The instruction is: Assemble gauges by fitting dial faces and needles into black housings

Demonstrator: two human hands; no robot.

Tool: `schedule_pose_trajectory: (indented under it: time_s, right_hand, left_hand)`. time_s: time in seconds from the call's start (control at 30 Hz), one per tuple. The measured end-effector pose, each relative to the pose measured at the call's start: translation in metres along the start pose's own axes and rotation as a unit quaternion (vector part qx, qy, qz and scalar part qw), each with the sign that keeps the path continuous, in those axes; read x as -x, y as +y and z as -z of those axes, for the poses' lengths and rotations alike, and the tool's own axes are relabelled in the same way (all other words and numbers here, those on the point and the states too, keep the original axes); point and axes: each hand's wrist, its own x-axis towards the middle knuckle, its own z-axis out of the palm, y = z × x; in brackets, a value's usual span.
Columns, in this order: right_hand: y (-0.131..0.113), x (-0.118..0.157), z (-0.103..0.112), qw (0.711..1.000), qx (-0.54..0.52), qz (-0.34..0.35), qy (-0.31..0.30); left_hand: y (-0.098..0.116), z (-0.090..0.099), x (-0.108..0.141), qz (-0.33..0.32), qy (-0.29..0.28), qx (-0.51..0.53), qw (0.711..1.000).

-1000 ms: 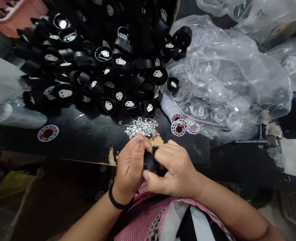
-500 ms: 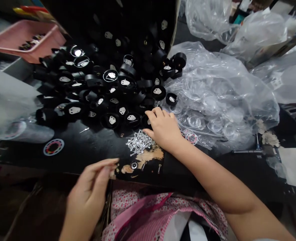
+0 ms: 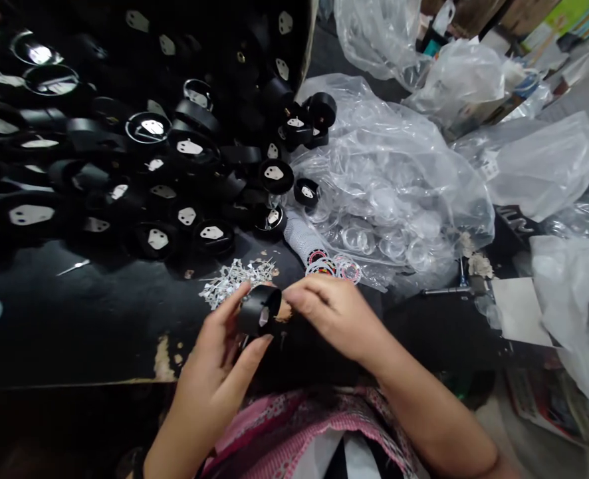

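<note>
Head view: one black cylindrical cup (image 3: 252,309) is being gripped above the black table (image 3: 75,352) between parted thumb and fingers of the left hand (image 3: 217,369), the half-curled right hand (image 3: 335,311), contents unclear, being held just beside its mouth, while flat white-rimmed printed discs (image 3: 323,266) are being left loose beyond.

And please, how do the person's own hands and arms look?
The left hand and right hand are bare, without gloves; the visible forearms have no sleeves. A dark band partly shows on the left arm. Pink patterned clothing is worn.
</note>
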Motion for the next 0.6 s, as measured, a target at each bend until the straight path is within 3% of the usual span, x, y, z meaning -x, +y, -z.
schedule_pose_trajectory:
  time_s: [0.1,0.2,0.43,0.6]
  right_hand:
    - [0.017,0.000,0.016,0.974,0.206,-0.023,0.092]
    - [0.030,-0.001,0.020,0.954,0.283,-0.038,0.094]
    - [0.045,-0.003,0.023,0.986,0.031,-0.053,0.154]
    - [0.045,0.001,0.029,0.986,-0.009,0.017,0.163]
  left_hand:
    - [0.005,-0.006,0.001,0.092,-0.015,0.180,0.979]
    - [0.009,-0.015,-0.002,0.149,-0.017,0.293,0.944]
    - [0.024,-0.027,-0.002,0.242,-0.004,0.356,0.903]
    - [0.031,-0.027,-0.004,0.273,0.003,0.378,0.885]
